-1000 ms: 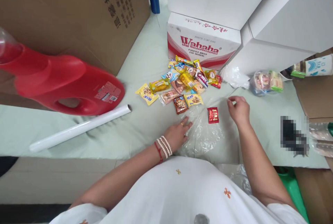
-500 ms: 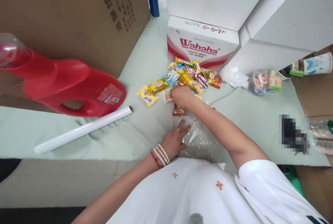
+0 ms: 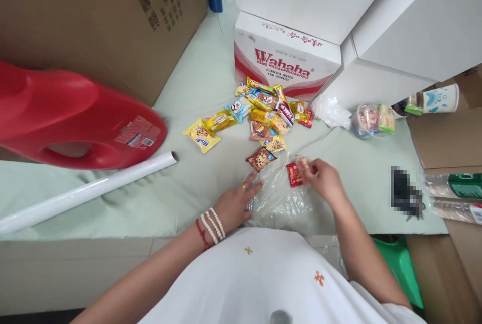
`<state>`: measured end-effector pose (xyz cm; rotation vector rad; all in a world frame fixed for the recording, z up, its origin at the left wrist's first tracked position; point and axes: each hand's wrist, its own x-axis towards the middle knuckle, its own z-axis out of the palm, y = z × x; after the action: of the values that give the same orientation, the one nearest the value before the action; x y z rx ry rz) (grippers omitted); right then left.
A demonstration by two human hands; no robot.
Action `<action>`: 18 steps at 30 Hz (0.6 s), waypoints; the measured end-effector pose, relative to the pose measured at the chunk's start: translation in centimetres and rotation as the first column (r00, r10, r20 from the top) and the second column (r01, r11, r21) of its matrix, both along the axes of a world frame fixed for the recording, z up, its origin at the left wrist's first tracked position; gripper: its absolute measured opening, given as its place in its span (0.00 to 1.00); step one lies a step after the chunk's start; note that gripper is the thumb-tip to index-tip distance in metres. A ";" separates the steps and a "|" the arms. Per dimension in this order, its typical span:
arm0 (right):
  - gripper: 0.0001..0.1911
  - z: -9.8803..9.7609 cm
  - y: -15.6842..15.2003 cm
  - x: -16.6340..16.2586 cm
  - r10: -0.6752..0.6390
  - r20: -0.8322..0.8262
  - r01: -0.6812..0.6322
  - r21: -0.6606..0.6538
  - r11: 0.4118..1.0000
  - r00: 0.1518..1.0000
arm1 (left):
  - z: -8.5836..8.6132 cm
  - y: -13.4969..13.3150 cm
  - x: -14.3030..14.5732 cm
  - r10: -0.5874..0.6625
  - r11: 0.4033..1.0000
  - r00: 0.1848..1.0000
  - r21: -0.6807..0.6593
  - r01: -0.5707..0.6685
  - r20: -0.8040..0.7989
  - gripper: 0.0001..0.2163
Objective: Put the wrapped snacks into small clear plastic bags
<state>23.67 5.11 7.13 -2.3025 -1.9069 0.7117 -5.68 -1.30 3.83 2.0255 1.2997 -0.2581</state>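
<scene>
My left hand (image 3: 238,201) lies flat, fingers stretched, on the left edge of a clear plastic bag (image 3: 280,203) spread on the pale green cloth. My right hand (image 3: 323,179) is closed on a small pinkish snack packet (image 3: 303,163), holding it over the bag beside a red packet (image 3: 292,175) that lies on the plastic. A pile of several wrapped snacks (image 3: 263,113) sits just beyond the bag. A brown cookie packet (image 3: 259,158) lies between the pile and the bag.
A Wahaha carton (image 3: 286,60) and white boxes (image 3: 376,22) stand behind the pile. A red detergent jug (image 3: 75,118) and a white roll (image 3: 86,191) lie at left, before a big cardboard box (image 3: 94,17). A bagged snack bundle (image 3: 372,119), paper cup (image 3: 439,98) and bottles (image 3: 452,196) sit at right.
My right hand reached to the snack pile, took a pinkish packet and came back over the plastic bag. My left hand stayed on the bag's edge. The view shifted slightly right.
</scene>
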 end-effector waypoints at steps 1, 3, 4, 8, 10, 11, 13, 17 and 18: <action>0.21 -0.7 -1.0 -1.3 0.018 0.087 -0.016 -0.016 1.000 0.996 | -0.1 -0.1 0.1 0.004 1.000 1.000 0.006 -0.004 0.001 0.44; 0.27 -1.7 -2.1 -3.6 0.048 0.195 -0.040 -0.043 0.998 0.980 | -0.2 -0.2 0.2 0.014 1.000 1.000 0.019 -0.015 0.004 0.44; 0.29 -1.9 -2.3 -4.4 0.059 0.222 -0.047 -0.057 0.997 0.973 | -0.1 -0.3 0.3 0.024 0.999 1.000 0.025 -0.024 0.006 0.44; 0.24 -2.4 -2.1 -3.8 0.100 0.229 -0.079 -0.101 0.992 0.968 | 0.3 -0.2 0.5 0.108 0.994 0.994 0.031 -0.108 0.010 0.47; 0.23 -2.5 -1.9 -1.4 0.100 0.195 -0.080 -0.108 0.991 0.976 | 0.5 0.0 0.7 0.138 0.990 0.990 0.035 -0.138 0.009 0.48; 0.23 -2.6 -1.9 0.2 0.086 0.180 -0.067 -0.108 0.992 0.980 | 0.6 0.0 0.9 0.140 0.989 0.990 0.037 -0.140 0.002 0.49; 0.23 -2.4 -1.9 3.6 0.030 0.152 -0.015 -0.102 0.995 0.988 | 0.6 0.1 1.2 0.128 0.991 0.992 0.046 -0.127 -0.019 0.50; 0.18 -0.7 -2.3 7.8 -0.115 0.061 0.115 0.002 0.993 0.991 | 0.3 0.1 1.5 0.099 0.993 0.995 0.070 -0.098 -0.017 0.52; 0.18 0.0 -2.5 7.8 -0.102 0.003 0.102 0.059 0.993 0.995 | 0.2 0.2 1.5 0.099 0.992 0.995 0.075 -0.098 -0.007 0.52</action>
<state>31.45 2.61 7.11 -2.3488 -1.7726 0.6301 -4.19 -1.11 4.00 2.0175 1.4303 -0.1769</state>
